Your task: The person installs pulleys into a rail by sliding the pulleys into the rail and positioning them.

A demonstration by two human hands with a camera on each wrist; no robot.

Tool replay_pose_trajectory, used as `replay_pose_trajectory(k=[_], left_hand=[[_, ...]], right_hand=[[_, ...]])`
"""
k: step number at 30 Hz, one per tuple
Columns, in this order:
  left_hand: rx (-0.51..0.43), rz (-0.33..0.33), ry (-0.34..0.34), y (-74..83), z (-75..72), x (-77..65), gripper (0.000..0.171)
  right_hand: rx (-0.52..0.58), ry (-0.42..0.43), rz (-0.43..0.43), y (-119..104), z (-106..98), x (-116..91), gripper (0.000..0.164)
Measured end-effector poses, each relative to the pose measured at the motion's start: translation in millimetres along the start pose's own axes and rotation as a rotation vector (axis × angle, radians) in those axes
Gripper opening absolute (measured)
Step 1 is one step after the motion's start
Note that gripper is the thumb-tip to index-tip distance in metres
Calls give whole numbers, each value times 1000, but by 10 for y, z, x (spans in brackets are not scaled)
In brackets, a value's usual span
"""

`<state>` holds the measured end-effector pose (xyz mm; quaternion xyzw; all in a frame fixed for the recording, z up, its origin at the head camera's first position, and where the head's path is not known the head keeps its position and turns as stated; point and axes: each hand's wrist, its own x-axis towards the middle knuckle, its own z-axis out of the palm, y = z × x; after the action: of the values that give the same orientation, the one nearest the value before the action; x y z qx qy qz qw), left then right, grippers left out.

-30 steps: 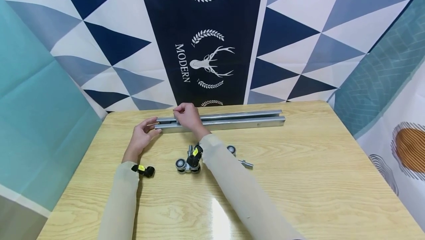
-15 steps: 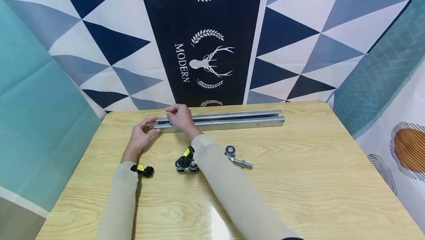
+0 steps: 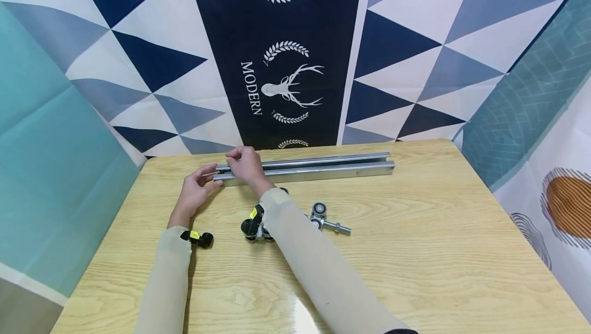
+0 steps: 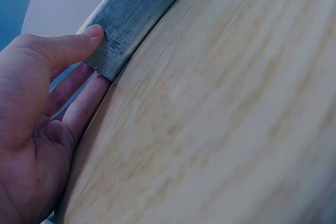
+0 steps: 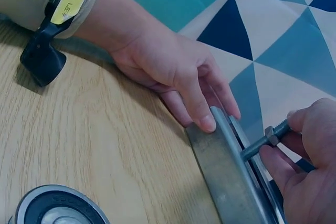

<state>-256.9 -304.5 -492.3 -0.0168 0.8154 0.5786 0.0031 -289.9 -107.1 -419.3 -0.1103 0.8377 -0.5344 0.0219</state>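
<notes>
A slotted metal rail (image 3: pixel 332 171) lies across the back of the table. My left hand (image 3: pixel 194 193) holds its left end, thumb (image 4: pixel 93 31) on the front wall and the other fingers round the end and far side. My right hand (image 3: pixel 247 166) is over the slot near that end. In the right wrist view, it pinches a threaded bolt (image 5: pixel 255 149) with a nut (image 5: pixel 272 135) on it. The bolt stands in the slot, leaning; whatever is at its lower end is hidden inside the rail.
A roller trolley with a bolt (image 3: pixel 336 228) lies in front of the rail. Another roller trolley (image 3: pixel 267 236) is partly hidden behind the right wrist camera (image 3: pixel 252 223). Patterned cloth (image 3: pixel 392 67) hangs right behind the table's back edge.
My right hand has slid left along the rail with the bolt, closer to my left hand. The left hand and the rail have stayed in place. More of the right-hand trolley now shows.
</notes>
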Motion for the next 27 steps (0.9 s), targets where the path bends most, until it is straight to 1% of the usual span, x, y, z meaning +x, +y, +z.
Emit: replay_pose_trajectory(k=[8, 12, 20, 27], left_hand=[[-1, -1, -6, -2, 0, 13, 66], [-1, 1, -7, 6, -6, 11, 66], [-3, 0, -3, -3, -19, -1, 66], [9, 4, -4, -11, -18, 8, 66]], right_hand=[[5, 11, 21, -30, -10, -23, 18], [11, 15, 14, -48, -12, -36, 18], [8, 25, 16, -34, 31, -27, 18], [36, 11, 32, -54, 66, -20, 18]])
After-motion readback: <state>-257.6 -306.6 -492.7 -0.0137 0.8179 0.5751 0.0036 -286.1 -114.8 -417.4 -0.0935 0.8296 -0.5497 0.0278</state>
